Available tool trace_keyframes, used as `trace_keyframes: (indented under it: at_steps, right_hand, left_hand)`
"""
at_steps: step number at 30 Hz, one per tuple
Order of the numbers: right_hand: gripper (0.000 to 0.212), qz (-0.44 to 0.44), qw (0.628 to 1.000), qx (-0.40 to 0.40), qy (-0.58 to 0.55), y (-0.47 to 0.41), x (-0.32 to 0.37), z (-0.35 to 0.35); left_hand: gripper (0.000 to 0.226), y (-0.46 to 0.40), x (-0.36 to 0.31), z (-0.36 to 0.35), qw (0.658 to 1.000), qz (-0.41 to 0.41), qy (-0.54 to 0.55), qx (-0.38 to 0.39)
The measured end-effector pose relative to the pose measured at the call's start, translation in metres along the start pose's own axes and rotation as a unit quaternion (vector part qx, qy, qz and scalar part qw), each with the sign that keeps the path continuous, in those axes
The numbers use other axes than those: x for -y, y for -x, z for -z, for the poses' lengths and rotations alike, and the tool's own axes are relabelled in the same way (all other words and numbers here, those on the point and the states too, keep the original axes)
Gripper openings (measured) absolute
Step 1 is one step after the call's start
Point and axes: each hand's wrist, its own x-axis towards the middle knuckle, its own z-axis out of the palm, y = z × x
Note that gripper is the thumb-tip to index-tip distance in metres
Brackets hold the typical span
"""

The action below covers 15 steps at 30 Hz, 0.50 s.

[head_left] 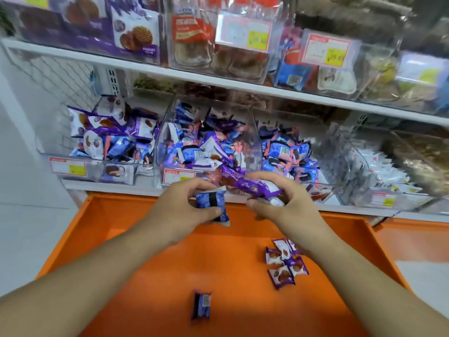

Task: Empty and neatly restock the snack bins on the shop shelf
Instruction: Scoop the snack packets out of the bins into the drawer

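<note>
1. Over the orange tray [116, 229], in front of the middle clear bin [206, 152], the left hand [184, 207] pinches a blue snack packet [211, 203] between thumb and curled fingers
2. The right hand [279, 203] grips a purple packet [250, 187], fingers curled round it
3. On the tray floor lie a cluster of purple packets [284, 263] and one blue packet [202, 305], well apart

Clear snack bins [170, 152] heaped with purple-blue packets [192, 154], loose packets [284, 263] on orange tray [121, 239]
</note>
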Motion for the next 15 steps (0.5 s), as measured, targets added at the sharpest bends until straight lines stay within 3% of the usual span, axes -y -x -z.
trace_keyframes:
  at_steps: [9,11,15]
  right_hand:
    - [0.036,-0.138,0.986,0.083,-0.039,0.013,-0.050,0.005]
    - [0.033,-0.157,0.982,0.093,-0.042,0.013,-0.062,-0.002]
    - [0.029,-0.200,0.973,0.115,-0.021,0.013,-0.096,-0.030]
  left_hand:
    - [0.036,-0.003,0.055,-0.024,0.975,0.149,0.138,0.093]
    - [0.037,-0.004,0.067,-0.023,0.979,0.153,0.099,0.088]
    - [0.038,-0.008,0.110,-0.011,0.984,0.138,-0.080,0.074]
